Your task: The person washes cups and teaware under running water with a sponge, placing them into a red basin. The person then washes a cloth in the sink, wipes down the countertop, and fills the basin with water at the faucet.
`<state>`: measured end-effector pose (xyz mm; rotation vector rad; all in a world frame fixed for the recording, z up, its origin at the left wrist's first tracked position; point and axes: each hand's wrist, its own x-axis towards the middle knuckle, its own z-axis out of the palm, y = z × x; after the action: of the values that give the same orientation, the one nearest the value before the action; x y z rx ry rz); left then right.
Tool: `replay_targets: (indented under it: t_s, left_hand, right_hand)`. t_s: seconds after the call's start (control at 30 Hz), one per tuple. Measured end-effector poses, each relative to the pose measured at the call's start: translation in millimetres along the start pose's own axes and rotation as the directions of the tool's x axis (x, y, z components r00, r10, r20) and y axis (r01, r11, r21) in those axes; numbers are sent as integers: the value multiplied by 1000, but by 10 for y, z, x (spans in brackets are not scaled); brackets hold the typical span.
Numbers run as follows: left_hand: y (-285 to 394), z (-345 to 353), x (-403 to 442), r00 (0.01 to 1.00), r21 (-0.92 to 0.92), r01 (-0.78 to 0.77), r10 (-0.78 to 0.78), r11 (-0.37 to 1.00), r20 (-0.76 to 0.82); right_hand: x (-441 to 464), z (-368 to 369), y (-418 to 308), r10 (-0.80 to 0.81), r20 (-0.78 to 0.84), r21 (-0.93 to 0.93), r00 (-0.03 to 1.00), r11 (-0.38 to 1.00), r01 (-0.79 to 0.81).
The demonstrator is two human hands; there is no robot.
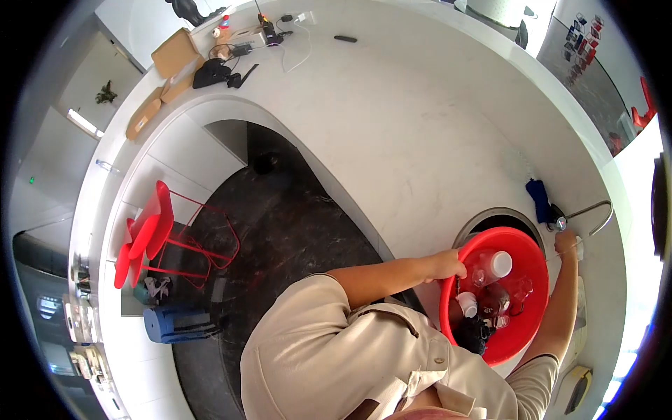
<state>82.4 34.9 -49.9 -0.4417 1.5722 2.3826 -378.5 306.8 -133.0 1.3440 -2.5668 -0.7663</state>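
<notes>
My left hand (448, 265) is closed over the left rim of a red plastic basin (535, 308), which sits over the near part of a round sink (500, 213). Inside the basin lie a clear jar with a white lid (500, 264), another white-capped container (467, 304), a dark-tinted clear container (495, 299) and a crumpled black item (474, 336). My right hand (565, 243) looks curled beside the base of a curved metal faucet (600, 204); its fingers are too small to make out fully. A dark blue cloth (538, 200) lies beside the faucet base.
The white counter (392, 133) curves around ahead of me. Far left on it are an open cardboard box (175, 59), a black pouch (212, 73) and cables. Red chairs (150, 231) and a blue stool (178, 324) stand on the left. A yellow-and-black object (577, 390) lies lower right.
</notes>
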Motion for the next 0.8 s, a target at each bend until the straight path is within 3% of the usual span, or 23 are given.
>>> replay_targets:
  t_s: [0.07, 0.17, 0.27, 0.33, 0.37, 0.4, 0.43, 0.47, 0.5, 0.53, 0.57, 0.63, 0.67, 0.7, 0.73, 0.77, 0.8]
  left_hand:
    - [21, -7, -9, 1000, 12, 26, -26, 1000, 7]
    - [-37, -21, 36, 998, 18, 57, -58, 998, 22]
    - [-43, 0, 29, 999, -22, -33, 33, 999, -2]
    - [111, 29, -76, 999, 107, 17, -14, 994, -37]
    - [-94, -98, 83, 999, 124, 51, -49, 991, -19]
    - [-318, -170, 263, 995, 140, 94, -97, 986, 20]
    - [-307, -159, 229, 1000, 86, 23, -22, 996, -3]
    - [-520, -268, 317, 997, 71, -46, 42, 996, 58]
    - [-263, -149, 157, 998, -73, 10, -6, 997, 56]
    - [-63, -139, 56, 985, 52, 148, -152, 988, 77]
    - [-274, -207, 162, 989, -33, 106, -102, 994, 103]
    - [-117, -33, 63, 988, -63, 84, -75, 994, 138]
    - [-86, -12, 52, 993, -63, 76, -69, 995, 93]
    - [-64, 6, 45, 998, -67, 60, -58, 996, 34]
    - [-46, 16, 49, 995, -44, 82, -79, 996, 67]
    - [-27, 33, 41, 996, -70, 75, -72, 995, 46]
    - [-15, 42, 40, 998, -99, 66, -65, 993, 20]
  right_hand:
    - [-7, -27, -19, 32, -31, 26, 999, 999, -31]
    - [3, -87, -5, 66, 111, 23, 992, 997, -69]
    - [62, -21, 16, -25, 169, -31, 985, 999, 31]
    - [123, 389, 105, 233, 40, 141, 972, 961, -237]
    - [21, 93, 1, 72, 13, -42, 997, 997, -72]
    - [108, -31, -72, 258, 218, 178, 941, 938, -299]
    - [1, -721, -316, 491, 323, 481, 809, 651, -587]
    - [-23, -835, -339, 426, 347, 469, 836, 693, -548]
    - [-46, -940, -356, 358, 369, 461, 857, 730, -504]
    - [-103, -1178, -438, 400, 404, 483, 823, 671, -563]
    - [-180, -1348, -512, 457, 338, 427, 823, 705, -567]
    - [-114, -1323, -482, 296, 427, 262, 854, 864, -430]
    - [-11, -790, -397, 374, 300, 358, 877, 809, -467]
    - [-17, -690, -385, 274, 291, 237, 917, 908, -346]
    - [-203, -1512, -497, 266, 452, 343, 851, 829, -441]
    - [-167, -1353, -528, 500, 406, 472, 765, 602, -644]
    - [-142, -1325, -513, 438, 399, 407, 805, 702, -584]
